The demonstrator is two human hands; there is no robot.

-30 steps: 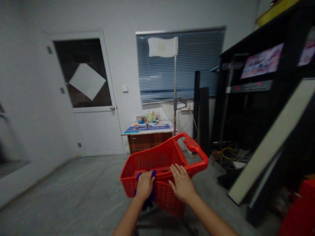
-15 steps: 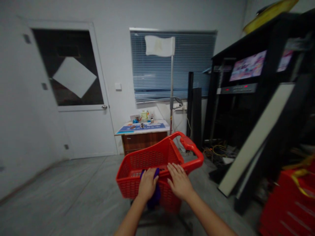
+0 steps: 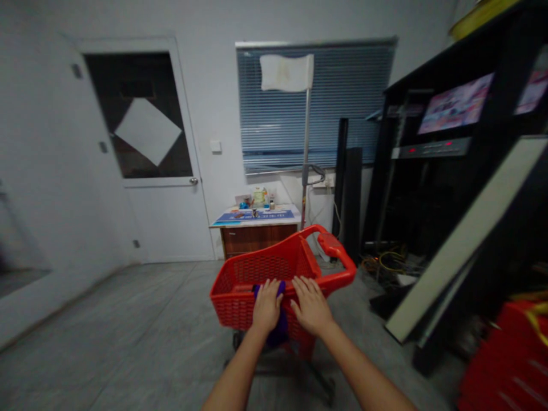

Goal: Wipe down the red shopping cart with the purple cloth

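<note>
Our left hand point(image 3: 266, 308) lies over the purple cloth point(image 3: 281, 328), seemingly to press it on the near rim point(image 3: 233, 296) of the red cart point(image 3: 235, 311), which stands on the floor point(image 3: 149, 342) before us; whether its fingers close on the cloth, we cannot tell. Our right hand point(image 3: 311, 308) rests flat beside it, fingers stretched over the rim, probably for steadying.

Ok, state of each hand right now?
Left hand: over the purple cloth on the near rim of the red cart; whether it grips cannot be told.
Right hand: open, fingers resting on that rim.
</note>
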